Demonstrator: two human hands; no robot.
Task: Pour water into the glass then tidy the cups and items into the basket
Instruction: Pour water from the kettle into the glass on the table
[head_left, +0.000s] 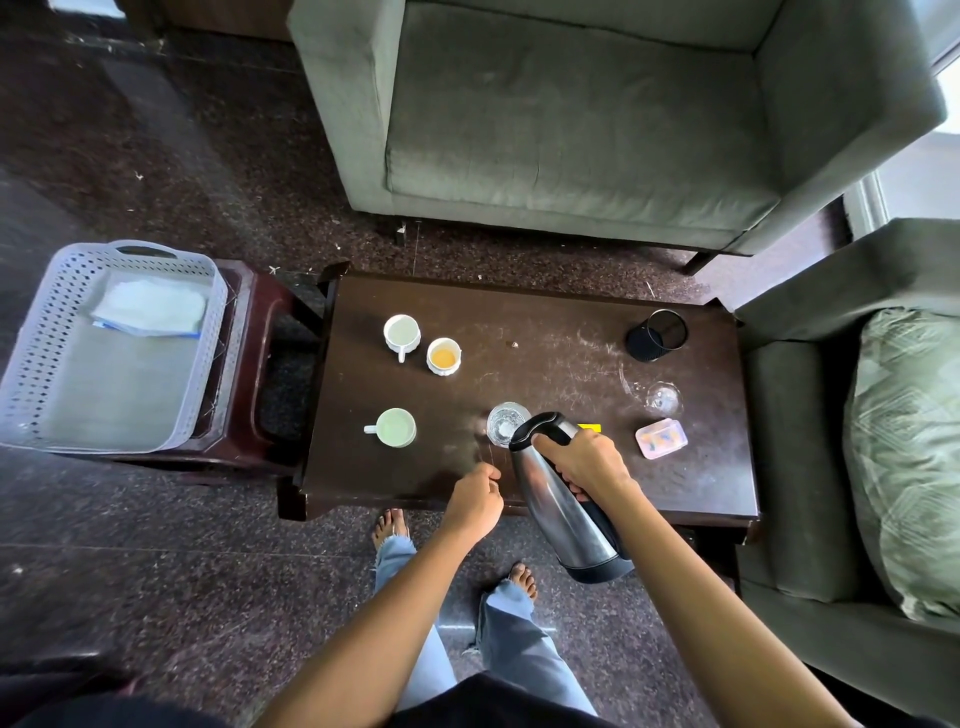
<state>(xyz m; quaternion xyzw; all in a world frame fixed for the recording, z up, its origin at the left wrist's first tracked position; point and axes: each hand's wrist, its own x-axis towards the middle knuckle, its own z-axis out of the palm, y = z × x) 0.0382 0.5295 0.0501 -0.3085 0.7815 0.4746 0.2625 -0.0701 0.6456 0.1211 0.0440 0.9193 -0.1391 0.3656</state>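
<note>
Presently the fingers of the right hand (587, 462) clamp the black handle of the steel kettle (563, 519), tipped with its spout over the glass (503, 425) on the dark surface (545, 317), while the left hand (475, 499) hovers just nearer than the glass, fingers curled on nothing, and the basket (47, 332) sits well left of the glass.

dark table (545, 338) | three cups (396, 427) | two glasses (508, 423) | black holder (655, 335) | pink box (661, 438), perhaps lidded
</note>
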